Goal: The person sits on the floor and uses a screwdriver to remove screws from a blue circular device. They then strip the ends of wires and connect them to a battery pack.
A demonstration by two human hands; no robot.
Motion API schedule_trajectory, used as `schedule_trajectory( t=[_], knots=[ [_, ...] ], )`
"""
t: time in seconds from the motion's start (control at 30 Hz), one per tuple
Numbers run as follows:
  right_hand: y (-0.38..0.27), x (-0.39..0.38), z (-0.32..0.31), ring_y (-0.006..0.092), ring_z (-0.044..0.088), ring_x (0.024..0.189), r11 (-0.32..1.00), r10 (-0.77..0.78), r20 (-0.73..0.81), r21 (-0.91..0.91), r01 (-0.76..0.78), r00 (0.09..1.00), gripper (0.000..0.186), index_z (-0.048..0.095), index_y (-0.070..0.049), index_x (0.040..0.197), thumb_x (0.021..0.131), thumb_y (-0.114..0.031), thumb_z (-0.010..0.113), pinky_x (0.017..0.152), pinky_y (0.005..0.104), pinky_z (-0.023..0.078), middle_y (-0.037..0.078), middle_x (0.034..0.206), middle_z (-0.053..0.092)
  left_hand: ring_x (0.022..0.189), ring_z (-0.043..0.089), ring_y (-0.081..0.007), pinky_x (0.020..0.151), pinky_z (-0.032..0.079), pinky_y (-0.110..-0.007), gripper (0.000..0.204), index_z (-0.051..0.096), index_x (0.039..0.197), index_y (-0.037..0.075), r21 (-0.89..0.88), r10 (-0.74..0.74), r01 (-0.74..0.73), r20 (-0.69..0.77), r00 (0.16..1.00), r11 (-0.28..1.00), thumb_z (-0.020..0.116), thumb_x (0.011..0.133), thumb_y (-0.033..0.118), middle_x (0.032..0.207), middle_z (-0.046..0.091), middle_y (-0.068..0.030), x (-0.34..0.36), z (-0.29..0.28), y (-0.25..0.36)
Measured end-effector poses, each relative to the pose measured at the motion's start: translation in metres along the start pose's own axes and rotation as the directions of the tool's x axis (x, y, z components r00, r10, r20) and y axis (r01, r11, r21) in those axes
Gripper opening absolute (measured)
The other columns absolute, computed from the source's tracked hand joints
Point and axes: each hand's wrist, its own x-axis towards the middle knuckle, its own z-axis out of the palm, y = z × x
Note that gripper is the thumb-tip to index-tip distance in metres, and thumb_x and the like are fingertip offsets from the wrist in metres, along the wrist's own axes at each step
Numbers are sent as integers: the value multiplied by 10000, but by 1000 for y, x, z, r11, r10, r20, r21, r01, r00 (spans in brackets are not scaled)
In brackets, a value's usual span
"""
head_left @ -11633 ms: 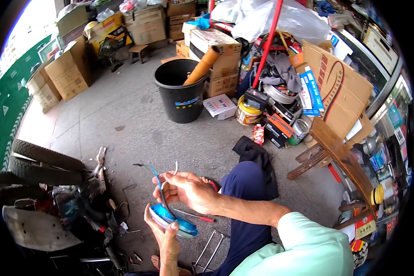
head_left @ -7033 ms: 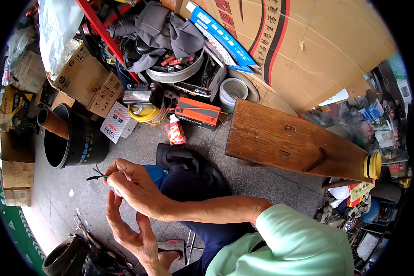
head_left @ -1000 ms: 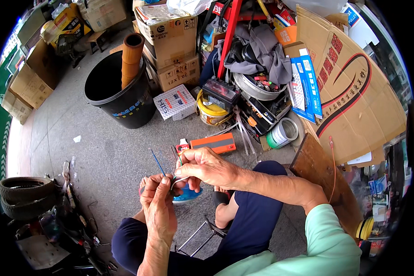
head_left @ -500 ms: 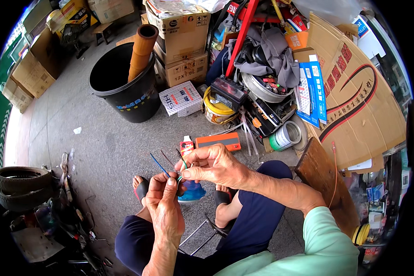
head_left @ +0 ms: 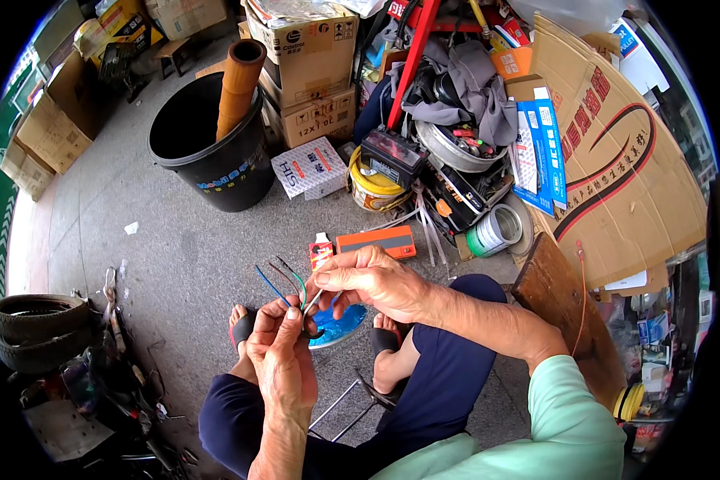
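Note:
Low in the middle, my left hand (head_left: 284, 364) pinches several thin wires near their base between thumb and fingers. A blue wire (head_left: 270, 284) slants up to the left. Beside it stand a dark wire (head_left: 284, 264) and a green wire (head_left: 300, 282) that curves at its top. My right hand (head_left: 376, 282) comes in from the right, with thumb and forefinger closed on a white wire (head_left: 313, 302) of the same bunch. Behind and below my hands, a blue bag-like thing (head_left: 340, 326) lies partly hidden on the floor.
An orange box (head_left: 376, 242) and a small red box (head_left: 320, 253) lie just beyond my hands. A black bucket (head_left: 216, 180) with a bamboo tube stands further off. Old tyres (head_left: 40, 320) are at left, a wooden board (head_left: 568, 312) and a large cardboard sheet (head_left: 616, 152) at right.
My right hand has gone from beside the green wire to the white one. The green wire now stands free, curving up beside the blue and dark wires. My left hand keeps its pinch.

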Motion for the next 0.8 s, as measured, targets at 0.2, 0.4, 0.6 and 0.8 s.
schedule_trajectory(
  t=[0.2, 0.4, 0.6, 0.8],
  knots=[
    [-2, -1, 6, 148, 638, 874, 997, -44, 86, -51, 49, 995, 234, 632, -8, 1021, 857, -175, 622, 723, 268, 511, 76, 902, 667, 731, 550, -134, 714, 442, -258, 95, 587, 964, 24, -34, -4, 4, 3, 1000, 999, 576, 871, 40, 877, 613, -62, 1, -7, 2],
    [-2, 0, 5, 140, 626, 904, 987, -71, 109, -134, 85, 991, 220, 629, -11, 1042, 869, -146, 626, 720, 259, 499, 67, 932, 656, 711, 547, -128, 701, 437, -256, 90, 588, 957, 30, 16, 35, -35, -23, 999, 999, 584, 868, 41, 847, 604, -49, 3, -10, 2],
    [-1, 2, 13, 89, 612, 727, 960, -178, 8, -219, 175, 984, 211, 644, -12, 971, 866, -194, 629, 597, 218, 478, 43, 819, 656, 706, 545, -123, 684, 437, -250, 81, 584, 943, 33, 57, 42, -40, -34, 999, 998, 589, 862, 37, 830, 590, -39, 2, -12, 3],
    [-1, 2, 14, 66, 569, 576, 982, -134, -99, -146, 119, 986, 185, 637, -9, 876, 872, -189, 592, 508, 204, 462, 42, 754, 641, 713, 547, -128, 690, 446, -259, 67, 572, 912, 44, 82, -13, 13, -1, 1000, 997, 598, 851, 33, 856, 587, -33, -2, -6, 6]
  ],
)
